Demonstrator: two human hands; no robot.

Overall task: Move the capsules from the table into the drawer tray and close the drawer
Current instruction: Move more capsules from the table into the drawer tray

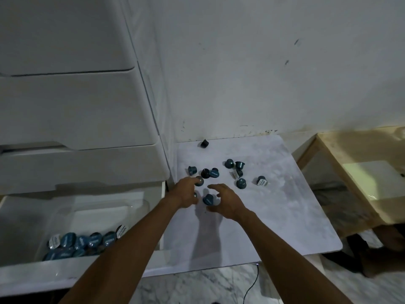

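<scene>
Several teal and dark capsules (241, 183) lie scattered on the white marble table (285, 205), and one dark capsule (204, 143) sits alone near the wall. My left hand (186, 191) reaches over the table's left side, its fingertips touching a capsule (199, 181). A second capsule peeks out under its palm. My right hand (225, 200) hovers with fingers spread and curled around a teal capsule (208, 199) without gripping it. To the left, the drawer (65, 270) stands pulled out. Its clear tray (135, 207) holds several capsules (81, 242) at the near end.
A white drawer unit (76, 110) rises at the left with its upper drawers pushed in. A stained white wall (263, 73) backs the table. A low wooden table (350, 154) stands to the right. A thin black cable (252, 286) runs across the marble floor.
</scene>
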